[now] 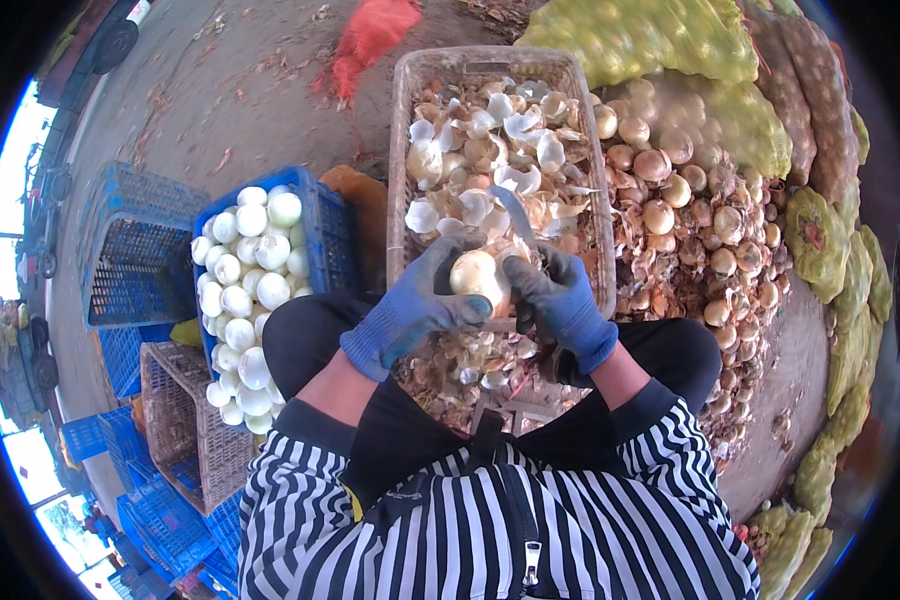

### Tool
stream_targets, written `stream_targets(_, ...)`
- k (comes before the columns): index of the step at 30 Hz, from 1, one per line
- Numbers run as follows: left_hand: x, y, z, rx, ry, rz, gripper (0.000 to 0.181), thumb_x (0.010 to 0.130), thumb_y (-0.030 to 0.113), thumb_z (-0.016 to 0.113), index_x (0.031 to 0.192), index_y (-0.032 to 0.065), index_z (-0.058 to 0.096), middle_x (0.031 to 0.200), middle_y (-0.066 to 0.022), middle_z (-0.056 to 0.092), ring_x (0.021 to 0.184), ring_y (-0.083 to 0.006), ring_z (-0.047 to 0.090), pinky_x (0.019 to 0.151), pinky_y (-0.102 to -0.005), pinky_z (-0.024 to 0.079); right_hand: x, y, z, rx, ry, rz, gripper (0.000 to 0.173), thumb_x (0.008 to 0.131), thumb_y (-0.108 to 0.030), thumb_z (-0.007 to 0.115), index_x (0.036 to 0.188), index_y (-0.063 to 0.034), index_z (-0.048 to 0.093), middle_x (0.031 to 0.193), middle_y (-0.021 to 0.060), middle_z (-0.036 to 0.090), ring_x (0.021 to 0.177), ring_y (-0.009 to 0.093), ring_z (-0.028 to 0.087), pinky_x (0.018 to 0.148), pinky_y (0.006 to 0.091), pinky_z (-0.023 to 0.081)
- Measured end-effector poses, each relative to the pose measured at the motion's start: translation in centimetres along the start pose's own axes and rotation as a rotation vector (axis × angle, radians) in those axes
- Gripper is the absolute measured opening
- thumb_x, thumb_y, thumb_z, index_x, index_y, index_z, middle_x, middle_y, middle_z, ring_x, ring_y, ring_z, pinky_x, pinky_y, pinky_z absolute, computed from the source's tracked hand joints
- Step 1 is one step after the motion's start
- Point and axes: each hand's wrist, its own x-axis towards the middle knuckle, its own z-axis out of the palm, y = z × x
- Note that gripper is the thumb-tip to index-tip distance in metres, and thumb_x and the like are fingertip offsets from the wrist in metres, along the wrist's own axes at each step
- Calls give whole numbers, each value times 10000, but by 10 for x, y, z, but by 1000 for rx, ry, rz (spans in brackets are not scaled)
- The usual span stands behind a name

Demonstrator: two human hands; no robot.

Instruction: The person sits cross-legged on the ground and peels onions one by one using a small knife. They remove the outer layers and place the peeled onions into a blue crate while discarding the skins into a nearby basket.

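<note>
My left hand (pixel 442 289), in a blue knit glove with a grey coated palm, holds a pale onion (pixel 476 277) above the near end of a plastic crate (pixel 397 187). The gloved right hand (pixel 559 296) grips a knife, and its curved blade (pixel 516 214) points away from me over the crate. My right fingertips touch the onion's right side, where some skin stands loose. White and tan onion peels (pixel 487 161) fill the crate beneath both hands. The knife's handle is hidden inside my right hand.
A blue crate (pixel 330 232) heaped with peeled white onions (pixel 251 277) stands to the left. Unpeeled onions (pixel 720 255) lie piled on the right, near yellow-green mesh sacks (pixel 645 37). More plastic crates (pixel 195 427) stand at the far left. A red mesh bag (pixel 371 41) lies ahead.
</note>
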Motion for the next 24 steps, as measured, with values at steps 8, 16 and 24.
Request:
stream_targets(8,2,-4,-15,606,67,296,781,807,164,804,1468,61,403,1417,-119,500,1269,-211,510,1055,-346,438,6,-10,-2,210,115,215,328,967,-307,624,822,-14,615,582,64,585,390,165,553,341,257,422)
stream_targets(16,2,-10,0,979,418,421,826,613,141,886,1330,64,483,1265,-176,551,1106,-328,608,967,-389,499,14,-3,28,99,105,0,281,928,-278,706,950,-12,616,642,27,610,437,92,538,388,248,430)
stream_targets(24,-6,6,-14,-23,274,335,884,654,50,850,1426,64,419,1390,-71,492,1267,-193,498,1088,-327,421,45,9,-25,-826,498,-560,235,920,-156,648,1091,2,614,856,142,623,654,253,635,559,354,524)
